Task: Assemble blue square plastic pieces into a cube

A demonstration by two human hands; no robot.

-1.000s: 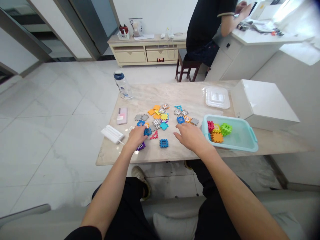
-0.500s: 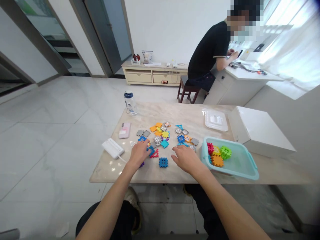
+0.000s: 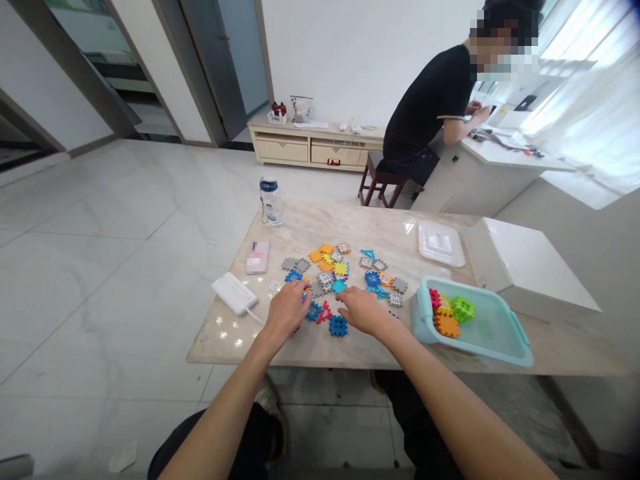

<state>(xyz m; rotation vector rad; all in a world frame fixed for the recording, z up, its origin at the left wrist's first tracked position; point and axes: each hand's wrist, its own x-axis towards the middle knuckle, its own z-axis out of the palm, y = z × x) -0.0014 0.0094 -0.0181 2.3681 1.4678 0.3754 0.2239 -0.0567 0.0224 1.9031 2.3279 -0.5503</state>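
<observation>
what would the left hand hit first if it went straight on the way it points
Probably the white-and-grey lattice piece just past the left hand, though depth is hard to judge from this view.

a marble-topped table (image 3: 380, 223) carries a loose spread of colourful interlocking plastic tiles (image 3: 330, 270) at its centre. a water bottle (image 3: 271, 201) stands upright beyond the tiles, toward the far edge. to their left lie a blurred flat packet (image 3: 257, 257) and, nearer the front edge, a white power bank (image 3: 234, 293) with its cable. to their right sit a clear plastic lid (image 3: 441, 244) and a teal-rimmed plastic tub (image 3: 470, 340), with a white box (image 3: 530, 267) farther right, just beside both at the table's end.
</observation>
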